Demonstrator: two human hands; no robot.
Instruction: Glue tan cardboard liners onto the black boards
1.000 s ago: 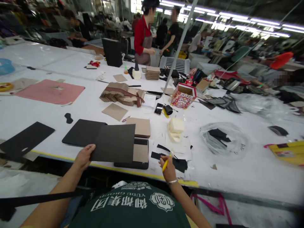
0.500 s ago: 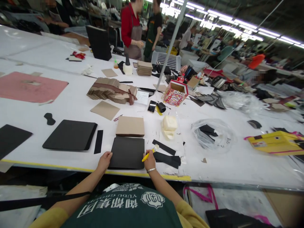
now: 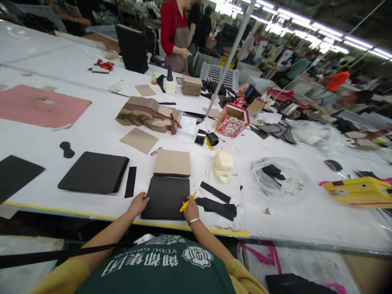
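A stack of black sheets [image 3: 167,198] lies at the table's front edge, just below a stack of tan boards [image 3: 172,163]. My left hand [image 3: 139,203] touches the black stack's left edge with its fingers bent; whether it grips a sheet is too small to tell. At the right edge my right hand [image 3: 191,208] is closed round a yellow brush [image 3: 185,205], its bristles pointing up and right. Black strips [image 3: 219,207] lie right of that hand, and one more strip [image 3: 130,182] stands left of the black stack.
Left lies a larger black stack [image 3: 93,172]. A cream glue container [image 3: 223,165], a phone [image 3: 200,137] and a patterned box [image 3: 232,120] are beyond my right hand. A metal pole [image 3: 229,61] rises behind. Across the table stands a person in red [image 3: 176,36].
The view has shifted slightly, so most table items appear a little further right. Both hands remain at the black stack's sides, and the brush is tilted a little differently.
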